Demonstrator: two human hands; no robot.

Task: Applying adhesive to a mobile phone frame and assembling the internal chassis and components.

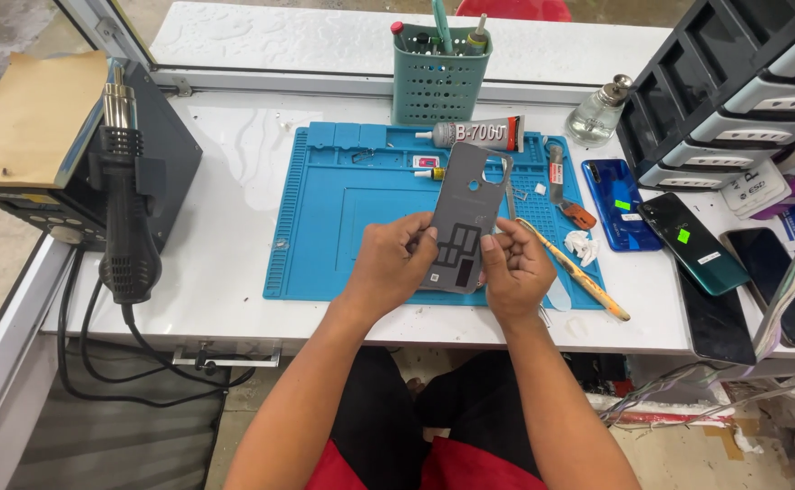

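both hands, left hand and right hand, have fingers clamped on the thin, light, slightly bendy phone back cover; best held by its edges.

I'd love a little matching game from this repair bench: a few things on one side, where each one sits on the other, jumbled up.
Things:
1. grey phone back cover
2. hot air gun
3. green tool holder
4. blue phone

Places:
A. docked on the dark station at far left
B. held between both hands
C. on the white table right of the blue mat
D. behind the mat, upright, full of tools

Pairs: 1-B, 2-A, 3-D, 4-C
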